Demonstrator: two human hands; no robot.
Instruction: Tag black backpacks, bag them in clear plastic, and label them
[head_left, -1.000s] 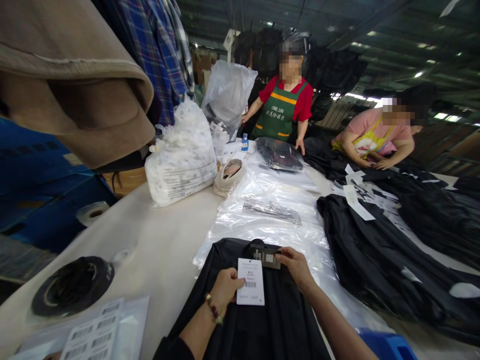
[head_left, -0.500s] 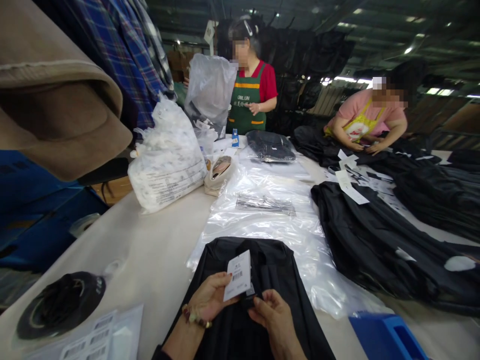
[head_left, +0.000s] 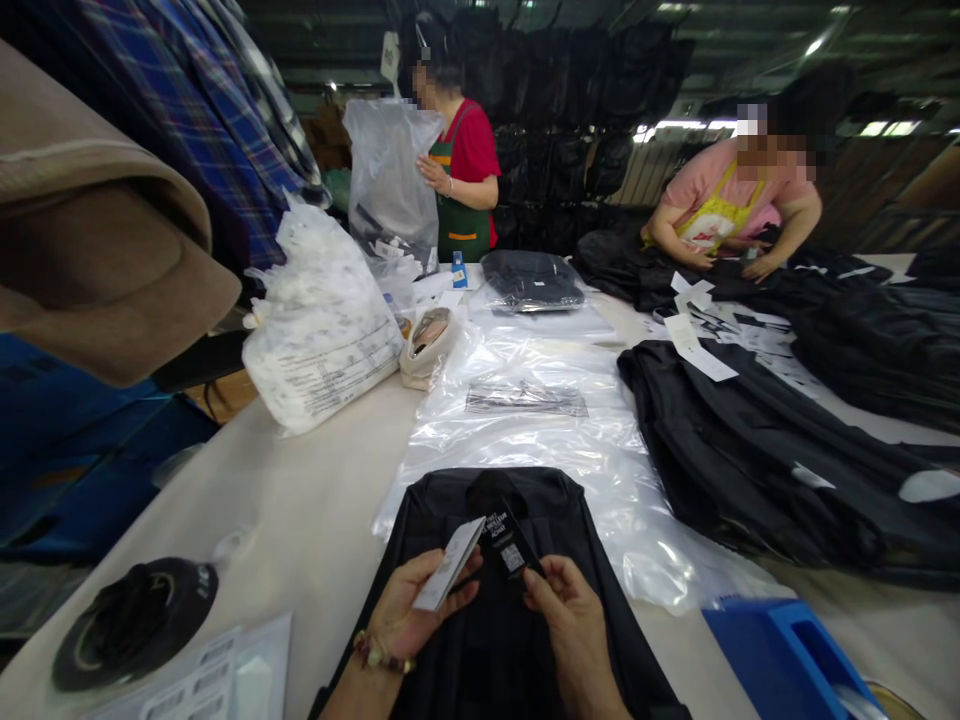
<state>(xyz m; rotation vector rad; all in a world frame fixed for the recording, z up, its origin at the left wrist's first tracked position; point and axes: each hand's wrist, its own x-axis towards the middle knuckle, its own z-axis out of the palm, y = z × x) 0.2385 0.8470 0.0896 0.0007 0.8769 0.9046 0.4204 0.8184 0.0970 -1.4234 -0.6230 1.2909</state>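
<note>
A folded black garment (head_left: 495, 640) lies on the white table in front of me, partly on a stack of clear plastic bags (head_left: 540, 430). My left hand (head_left: 409, 612) pinches a white barcode hang tag (head_left: 450, 563), tilted edge-on. My right hand (head_left: 566, 605) pinches a small black hang tag (head_left: 508, 545) with white print, held just right of the white one. Both tags hover above the garment's collar area.
A reel of black cord (head_left: 131, 625) and barcode sticker sheets (head_left: 187, 680) lie at the near left. A blue bin (head_left: 787, 660) sits at the near right. Black garments (head_left: 765, 450) pile on the right. A white stuffed bag (head_left: 319, 320) stands behind. Two people (head_left: 465, 170) work at the far end.
My right hand drew back from the collar toward me and now holds up the black tag. The white tag has turned edge-on in my left hand. The person in the green apron turned to the bag.
</note>
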